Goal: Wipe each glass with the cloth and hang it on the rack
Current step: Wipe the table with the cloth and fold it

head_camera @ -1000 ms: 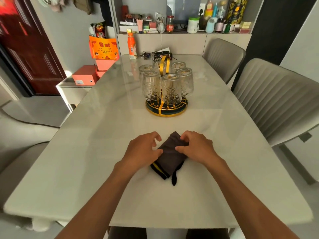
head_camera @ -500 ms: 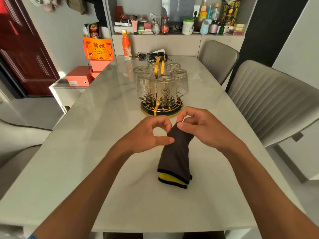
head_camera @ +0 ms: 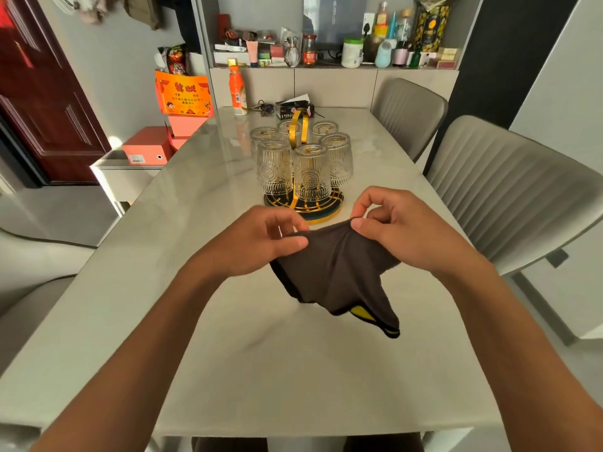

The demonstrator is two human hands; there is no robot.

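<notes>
A dark brown cloth (head_camera: 336,272) with a yellow underside and black trim hangs above the table between my hands. My left hand (head_camera: 261,239) pinches its upper left edge and my right hand (head_camera: 401,233) pinches its upper right edge, stretching the top edge between them. Just beyond my hands stands a round black and gold rack (head_camera: 303,207) with a gold handle. Several clear patterned glasses (head_camera: 311,172) sit upside down on it.
The pale marble table (head_camera: 195,321) runs away from me. At its far end stand an orange bottle (head_camera: 237,89), keys and a dark box (head_camera: 293,109). Two grey chairs (head_camera: 509,190) line the right side. A cluttered shelf fills the back wall.
The cloth lay folded on the table under both hands a second ago. Both hands have since lifted it and pulled its top edge apart, so it now hangs spread out.
</notes>
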